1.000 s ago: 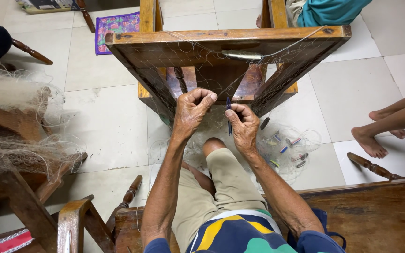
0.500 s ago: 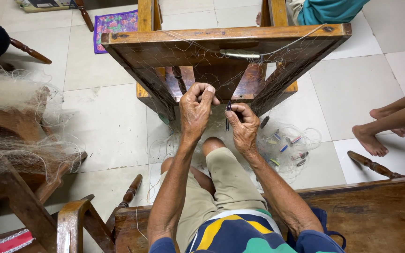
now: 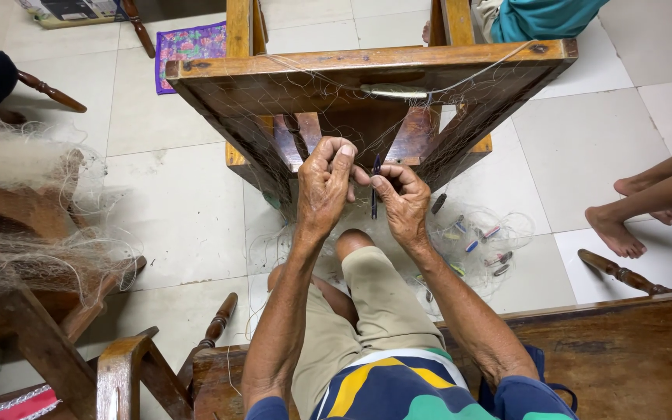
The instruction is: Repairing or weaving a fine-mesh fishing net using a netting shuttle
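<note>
A fine, nearly clear fishing net (image 3: 328, 85) is stretched over the top rail of a brown wooden frame (image 3: 367, 66) in front of me. My left hand (image 3: 324, 187) pinches the net's threads just below the frame. My right hand (image 3: 402, 202) holds a thin dark netting needle (image 3: 374, 187) upright, right beside the left fingers. The two hands nearly touch. More net lies piled on the tiled floor (image 3: 476, 241) by my right knee, with several small coloured floats in it.
A heap of pale net (image 3: 25, 202) drapes over wooden chairs at the left. Another person's bare feet (image 3: 624, 222) rest on the tiles at the right. A purple patterned mat (image 3: 192, 43) lies at the back. A wooden bench edge (image 3: 624, 342) is at my right.
Both hands have drawn closer together below the frame. The left hand closed in on the threads and the right hand brought the needle up beside it.
</note>
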